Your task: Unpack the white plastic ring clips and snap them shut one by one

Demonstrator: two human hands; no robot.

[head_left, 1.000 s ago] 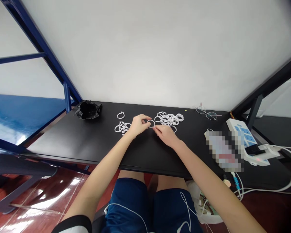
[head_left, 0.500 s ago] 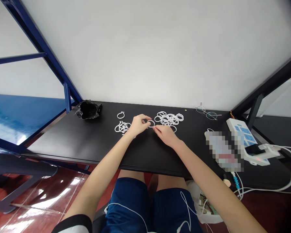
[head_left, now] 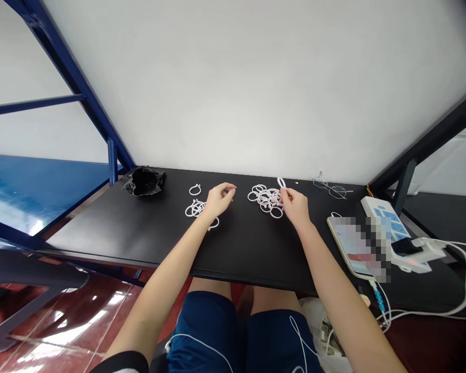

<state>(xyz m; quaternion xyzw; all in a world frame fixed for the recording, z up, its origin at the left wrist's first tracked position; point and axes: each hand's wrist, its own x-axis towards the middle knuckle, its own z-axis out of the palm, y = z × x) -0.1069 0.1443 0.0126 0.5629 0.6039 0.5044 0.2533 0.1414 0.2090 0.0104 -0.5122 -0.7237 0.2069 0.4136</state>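
My right hand (head_left: 295,204) pinches a white plastic ring (head_left: 281,182), seen nearly edge-on, at the right side of a heap of similar white rings (head_left: 267,197). My left hand (head_left: 220,199) hovers over the black table, its fingers bent and the thumb slightly apart, with nothing visible between them. Beneath and left of that hand lies a smaller pile of white rings (head_left: 196,208), some with their ends apart. One open ring (head_left: 194,190) rests alone behind this pile. Another ring (head_left: 214,223) is partly hidden by my left wrist.
A crumpled black bag (head_left: 144,181) stands at the table's back left. Glasses (head_left: 337,192) lie at the back right, near a power strip (head_left: 388,217) with cables. A phone (head_left: 353,248) lies in front of the strip. A white wall (head_left: 248,93) rises behind the table (head_left: 140,228).
My hands have parted: both were at one ring in the middle. The right hand moved right to the heap and holds a ring; the left let go and stayed nearly in place.
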